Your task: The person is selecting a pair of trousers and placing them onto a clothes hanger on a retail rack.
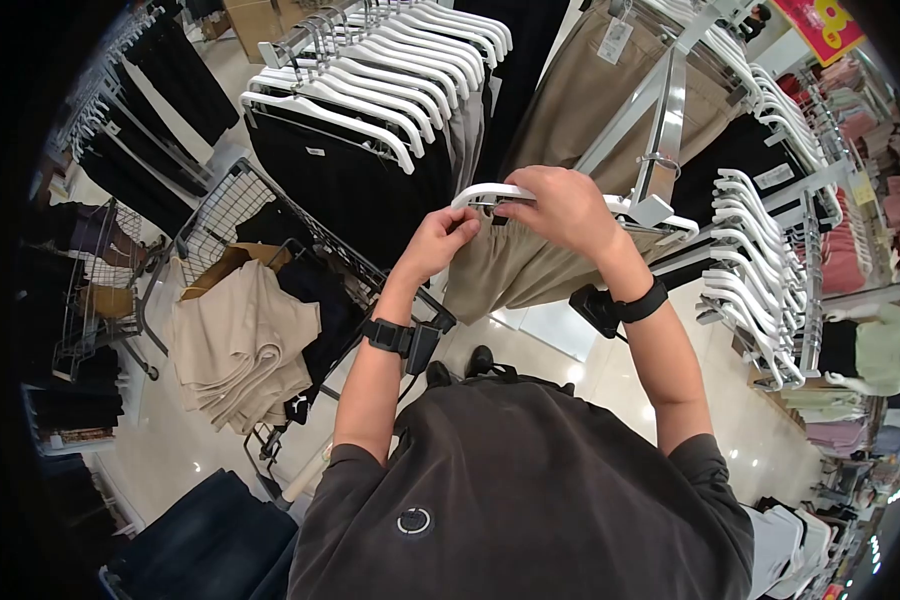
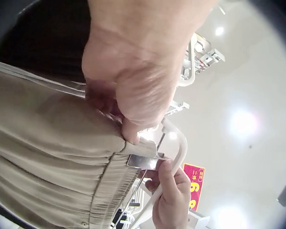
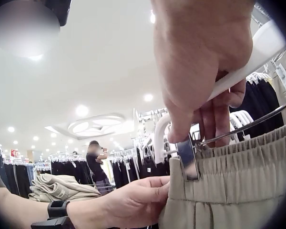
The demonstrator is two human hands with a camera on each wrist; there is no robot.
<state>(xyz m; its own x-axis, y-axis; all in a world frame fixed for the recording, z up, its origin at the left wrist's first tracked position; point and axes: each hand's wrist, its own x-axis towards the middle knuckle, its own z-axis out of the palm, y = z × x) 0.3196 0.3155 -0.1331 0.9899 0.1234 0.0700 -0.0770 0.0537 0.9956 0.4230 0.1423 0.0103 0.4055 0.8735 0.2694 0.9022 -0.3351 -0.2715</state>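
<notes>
Beige elastic-waist trousers [image 1: 510,262] hang from a white hanger [image 1: 492,190] in front of the person. The left hand [image 1: 435,243] pinches the waistband's corner between thumb and fingers, just beside the metal hanger clip [image 3: 188,158]. At that clip, the right hand [image 1: 565,210] has its thumb on the metal and its fingers curled behind, with the hanger's white bar running through the hand. In the right wrist view the clip overlaps the gathered waistband [image 3: 238,162]. From the left wrist view, the same clip sits at the waistband's edge, below the left thumb.
A shopping cart [image 1: 225,215] at the left carries folded beige trousers [image 1: 245,345]. White hangers with black trousers [image 1: 345,180] hang at the back left. A metal rack arm [image 1: 667,130] juts toward the person, and more white hangers [image 1: 755,270] hang at the right.
</notes>
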